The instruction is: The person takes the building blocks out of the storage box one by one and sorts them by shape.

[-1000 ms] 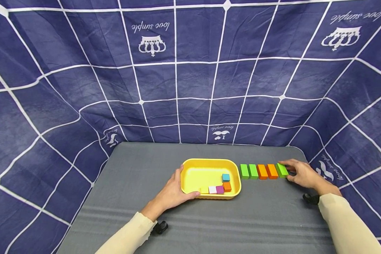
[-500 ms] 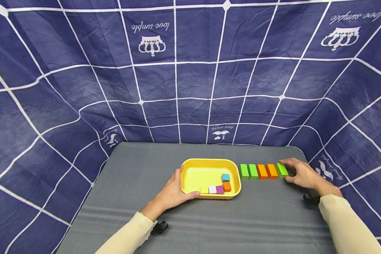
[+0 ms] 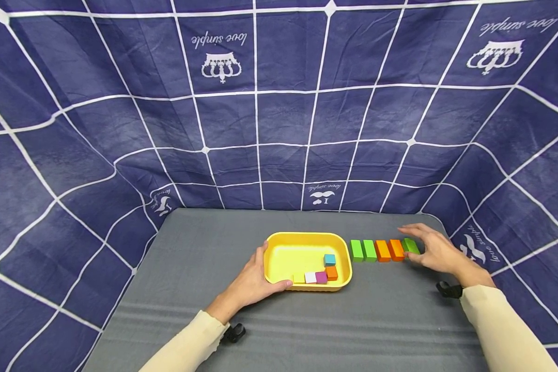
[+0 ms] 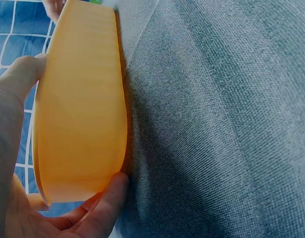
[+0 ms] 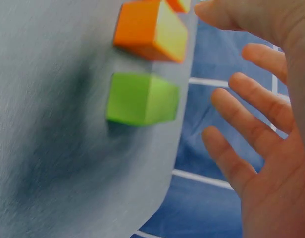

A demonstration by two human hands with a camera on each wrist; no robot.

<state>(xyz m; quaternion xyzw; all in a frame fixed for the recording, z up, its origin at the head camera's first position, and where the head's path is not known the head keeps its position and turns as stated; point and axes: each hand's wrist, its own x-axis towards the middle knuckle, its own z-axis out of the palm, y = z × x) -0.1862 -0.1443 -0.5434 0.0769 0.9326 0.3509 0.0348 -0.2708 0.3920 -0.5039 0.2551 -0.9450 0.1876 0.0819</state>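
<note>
Left hand [image 3: 253, 281] clamps yellow tray [image 3: 285, 253] at its left rim, mid tabletop [image 3: 204, 268]; right hand [image 3: 434, 253], fingers spread apart and holding nothing, hovers just right of the green block [image 3: 411, 246] ending the row near the tabletop's right edge, long axis front-to-back

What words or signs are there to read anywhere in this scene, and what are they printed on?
"love simple", upside down above a crown: backdrop cloth, upper left and upper right.
"love simple" by a bird shape: cloth, right of the table.
Small print at back centre and by the left bird: too small to read.
Blocks and tray: none.
</note>
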